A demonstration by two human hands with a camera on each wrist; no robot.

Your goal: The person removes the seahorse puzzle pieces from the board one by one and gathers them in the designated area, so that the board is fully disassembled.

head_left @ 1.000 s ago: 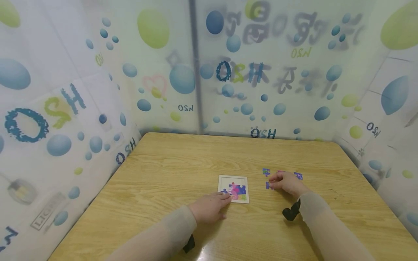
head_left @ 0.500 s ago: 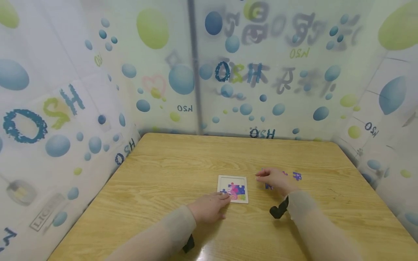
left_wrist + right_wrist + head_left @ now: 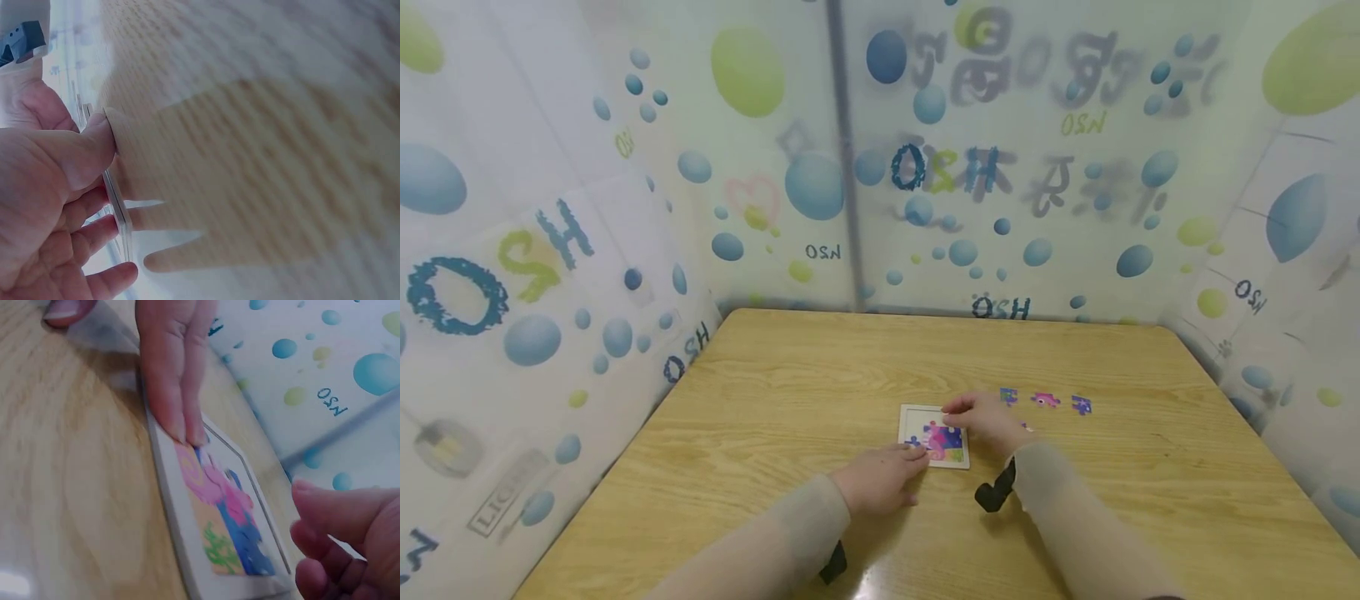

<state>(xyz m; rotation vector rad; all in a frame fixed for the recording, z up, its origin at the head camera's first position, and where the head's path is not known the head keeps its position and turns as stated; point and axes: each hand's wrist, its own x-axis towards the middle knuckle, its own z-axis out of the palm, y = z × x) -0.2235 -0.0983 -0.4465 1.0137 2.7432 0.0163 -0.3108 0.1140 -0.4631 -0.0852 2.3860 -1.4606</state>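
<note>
A square white puzzle tray (image 3: 904,417) lies on the table, partly filled with pieces showing a pink and blue picture. My left hand (image 3: 880,479) rests at the tray's lower left corner. In the right wrist view its straight fingers (image 3: 169,394) press on the tray near the picture; the left wrist view shows the thumb (image 3: 94,150) at the edge. My right hand (image 3: 988,421) is over the tray's upper right corner, fingertips loosely curled. The right wrist view shows no piece between those fingertips (image 3: 306,487).
Loose puzzle pieces lie right of the tray: a blue-green one (image 3: 1008,396), a pink one (image 3: 1045,400) and a blue one (image 3: 1081,405). Another piece (image 3: 1027,427) is partly hidden behind my right hand. Patterned curtains (image 3: 925,208) enclose the wooden table (image 3: 820,367).
My right hand has moved left from the loose pieces to the tray's upper right corner, uncovering the pink piece. My left hand has stayed on the tray.
</note>
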